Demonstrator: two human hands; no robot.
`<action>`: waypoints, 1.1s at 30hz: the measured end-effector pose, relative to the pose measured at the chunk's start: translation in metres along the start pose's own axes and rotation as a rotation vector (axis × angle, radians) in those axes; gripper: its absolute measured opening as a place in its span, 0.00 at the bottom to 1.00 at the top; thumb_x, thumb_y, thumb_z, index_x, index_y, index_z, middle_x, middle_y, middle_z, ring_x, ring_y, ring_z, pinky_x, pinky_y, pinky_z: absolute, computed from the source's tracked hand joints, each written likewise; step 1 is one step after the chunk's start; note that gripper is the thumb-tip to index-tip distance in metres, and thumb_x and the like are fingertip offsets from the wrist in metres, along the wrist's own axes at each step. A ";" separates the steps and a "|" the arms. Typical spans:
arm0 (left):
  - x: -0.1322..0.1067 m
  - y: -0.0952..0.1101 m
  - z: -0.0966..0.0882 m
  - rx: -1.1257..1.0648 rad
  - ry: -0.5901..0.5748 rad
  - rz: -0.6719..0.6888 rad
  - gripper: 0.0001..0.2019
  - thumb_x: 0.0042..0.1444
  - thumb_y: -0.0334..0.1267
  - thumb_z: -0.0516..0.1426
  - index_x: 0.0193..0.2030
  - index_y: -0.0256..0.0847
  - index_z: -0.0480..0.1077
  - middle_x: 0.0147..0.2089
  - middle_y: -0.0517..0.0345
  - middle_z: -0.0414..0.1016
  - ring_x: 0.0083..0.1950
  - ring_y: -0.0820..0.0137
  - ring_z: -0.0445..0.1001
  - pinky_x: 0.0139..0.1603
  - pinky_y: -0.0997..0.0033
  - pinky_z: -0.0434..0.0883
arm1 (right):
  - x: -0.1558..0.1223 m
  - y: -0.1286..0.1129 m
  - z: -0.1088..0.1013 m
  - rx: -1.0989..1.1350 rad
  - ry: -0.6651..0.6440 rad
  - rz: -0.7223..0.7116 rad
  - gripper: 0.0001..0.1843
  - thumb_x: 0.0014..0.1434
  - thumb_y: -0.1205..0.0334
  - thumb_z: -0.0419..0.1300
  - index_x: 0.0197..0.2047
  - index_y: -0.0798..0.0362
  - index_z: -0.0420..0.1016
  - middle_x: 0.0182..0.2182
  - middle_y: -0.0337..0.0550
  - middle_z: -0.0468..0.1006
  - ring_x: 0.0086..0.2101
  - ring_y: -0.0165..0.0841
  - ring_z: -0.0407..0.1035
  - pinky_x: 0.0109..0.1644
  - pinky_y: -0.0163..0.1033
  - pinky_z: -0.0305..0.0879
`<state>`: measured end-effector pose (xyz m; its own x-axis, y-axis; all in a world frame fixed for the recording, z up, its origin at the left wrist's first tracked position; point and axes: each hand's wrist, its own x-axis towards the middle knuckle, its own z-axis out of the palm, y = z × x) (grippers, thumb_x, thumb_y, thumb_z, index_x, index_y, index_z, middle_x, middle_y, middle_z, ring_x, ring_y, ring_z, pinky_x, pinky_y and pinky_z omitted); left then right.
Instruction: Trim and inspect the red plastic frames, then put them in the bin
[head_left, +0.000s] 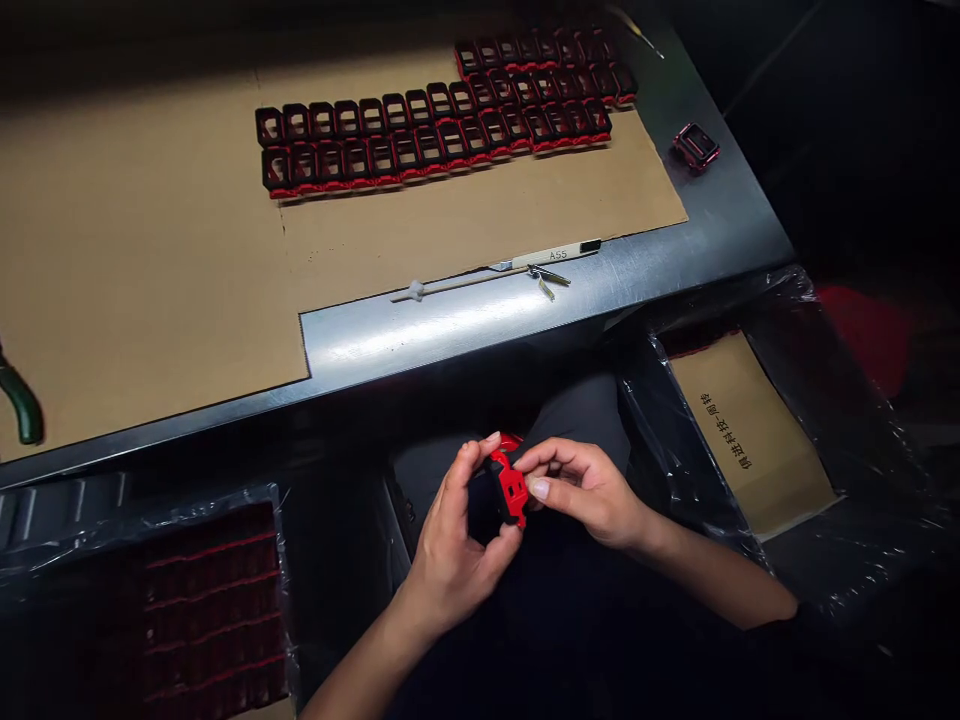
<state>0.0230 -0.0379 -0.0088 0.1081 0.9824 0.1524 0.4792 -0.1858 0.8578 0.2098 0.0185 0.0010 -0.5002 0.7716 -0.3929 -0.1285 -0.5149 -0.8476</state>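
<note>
Two hands hold our red-and-black case, seemingly a watch bumper: left hand cradling it, right hand pinching it, above our lap, nearer than the steel table edge; slipping fingertips could drop it.

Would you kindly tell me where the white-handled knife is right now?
In the head view, the knife lies right of centre along the front edge of the cardboard sheet, where it meets the steel table, beside a thin rod.

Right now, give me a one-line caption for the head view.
Left hand and right hand hold a red-and-black frame below rows of matching frames on cardboard atop a steel table.
</note>
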 end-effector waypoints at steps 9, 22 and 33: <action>0.000 -0.005 0.000 0.017 0.005 0.125 0.46 0.57 0.27 0.61 0.76 0.43 0.38 0.64 0.37 0.70 0.65 0.56 0.72 0.61 0.48 0.74 | 0.008 0.007 -0.003 0.148 -0.070 0.087 0.15 0.53 0.54 0.73 0.36 0.55 0.77 0.27 0.38 0.80 0.26 0.27 0.73 0.34 0.34 0.72; -0.003 -0.002 0.000 -0.509 0.011 -0.181 0.44 0.54 0.45 0.68 0.73 0.54 0.50 0.61 0.47 0.71 0.60 0.59 0.76 0.60 0.57 0.75 | 0.014 0.035 -0.002 0.617 -0.256 0.367 0.22 0.48 0.52 0.76 0.33 0.57 0.72 0.24 0.37 0.81 0.19 0.25 0.74 0.23 0.27 0.70; -0.003 0.001 -0.005 -0.191 -0.111 -0.132 0.45 0.52 0.30 0.64 0.74 0.53 0.49 0.62 0.49 0.65 0.62 0.58 0.71 0.62 0.55 0.73 | 0.014 0.023 -0.004 0.319 -0.170 0.315 0.20 0.44 0.51 0.77 0.30 0.56 0.76 0.22 0.37 0.80 0.20 0.26 0.72 0.26 0.30 0.70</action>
<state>0.0189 -0.0411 -0.0066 0.1555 0.9877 -0.0130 0.3236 -0.0385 0.9454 0.2030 0.0193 -0.0254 -0.6869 0.5012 -0.5263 -0.1912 -0.8233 -0.5344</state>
